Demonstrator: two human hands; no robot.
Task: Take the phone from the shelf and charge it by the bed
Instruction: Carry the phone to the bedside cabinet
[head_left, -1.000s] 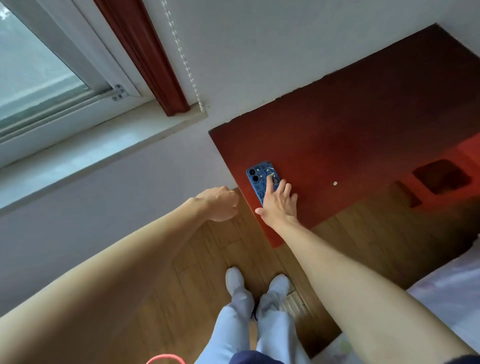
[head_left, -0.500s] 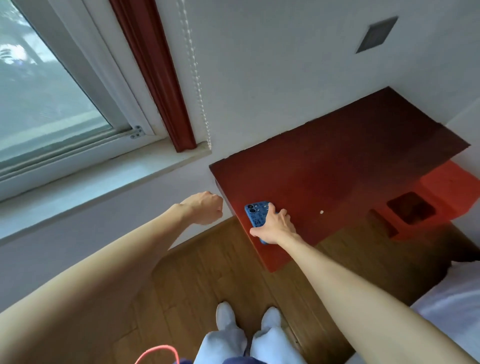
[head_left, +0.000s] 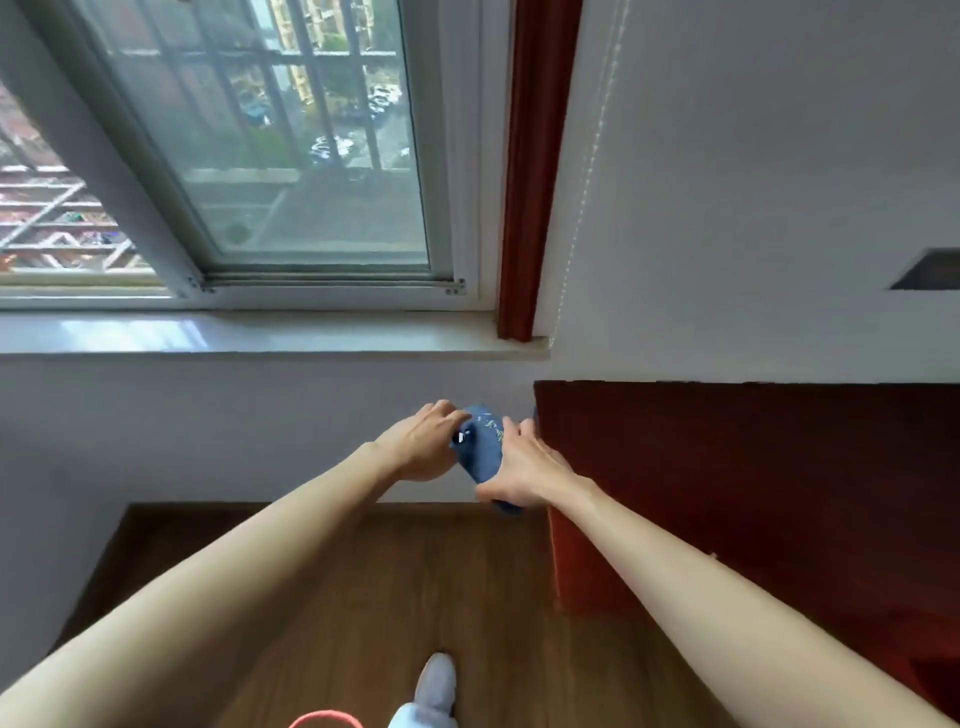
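The phone (head_left: 483, 449), in a blue patterned case with its camera end toward the left, is held in the air between both hands, just off the left edge of the dark red shelf (head_left: 727, 493) and in front of the white wall below the window sill (head_left: 260, 335). The right hand (head_left: 524, 470) grips it from the 3 o'clock side, fingers curled over the back and the thumb under the lower end. The left hand (head_left: 423, 441) meets it from 9 o'clock, fingertips touching the camera corner with the fingers only loosely bent; whether it truly grips the phone cannot be told. At 12 o'clock from the hands a red curtain (head_left: 535, 171) hangs beside the window (head_left: 291, 156). At 6 o'clock a white shoe (head_left: 436, 680) stands on the wooden floor (head_left: 363, 597).
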